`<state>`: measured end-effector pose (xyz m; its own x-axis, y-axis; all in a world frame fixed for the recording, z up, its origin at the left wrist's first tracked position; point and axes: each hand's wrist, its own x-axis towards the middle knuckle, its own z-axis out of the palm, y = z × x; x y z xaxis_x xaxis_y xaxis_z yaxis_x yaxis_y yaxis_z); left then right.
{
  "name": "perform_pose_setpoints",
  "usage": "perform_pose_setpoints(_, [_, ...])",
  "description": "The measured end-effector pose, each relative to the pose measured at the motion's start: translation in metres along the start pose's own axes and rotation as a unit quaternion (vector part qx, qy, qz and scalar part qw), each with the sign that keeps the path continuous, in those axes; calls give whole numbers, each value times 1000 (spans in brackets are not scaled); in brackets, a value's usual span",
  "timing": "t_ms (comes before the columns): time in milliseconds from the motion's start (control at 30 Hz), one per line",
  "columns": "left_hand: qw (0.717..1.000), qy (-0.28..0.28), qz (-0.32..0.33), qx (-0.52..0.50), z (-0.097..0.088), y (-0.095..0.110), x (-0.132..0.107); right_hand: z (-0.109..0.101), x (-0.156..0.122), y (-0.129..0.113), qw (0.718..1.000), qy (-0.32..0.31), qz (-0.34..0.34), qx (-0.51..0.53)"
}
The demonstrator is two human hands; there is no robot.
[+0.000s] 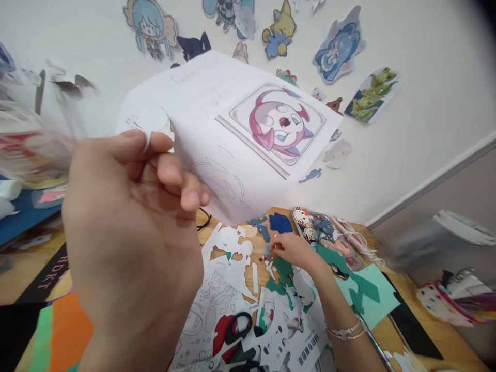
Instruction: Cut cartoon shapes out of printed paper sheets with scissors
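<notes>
At left, the left hand (134, 217) pinches a printed white sheet (201, 108) between thumb and fingers, raised close before the wall (434, 46), apparently so its pink character and outlines face the wearer. To the right, low over the wooden table (451, 341), the right hand (289, 246) curls its fingers beside green scraps (284, 268), seemingly to reach small pieces; whether it grasps one cannot be told. Orange paper (72, 320), white offcuts (232, 243), black-handled scissors (234, 338) and mint-green paper (382, 307) crowd the surface; character cutouts (279, 39) dot the white wall behind.
</notes>
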<state>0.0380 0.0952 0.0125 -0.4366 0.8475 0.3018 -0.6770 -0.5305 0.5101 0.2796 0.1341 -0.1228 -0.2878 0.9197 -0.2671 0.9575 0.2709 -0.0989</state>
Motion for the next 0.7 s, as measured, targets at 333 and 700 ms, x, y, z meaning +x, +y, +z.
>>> perform_pose_setpoints(333, [1000, -8, 5, 10, -1, 0, 0, 4, -1, -1, 999, -40, 7, -23])
perform_pose_setpoints(700, [1000, -15, 1, 11, -4, 1, -2, 7, -1, 5, 999, -37, 13, -28])
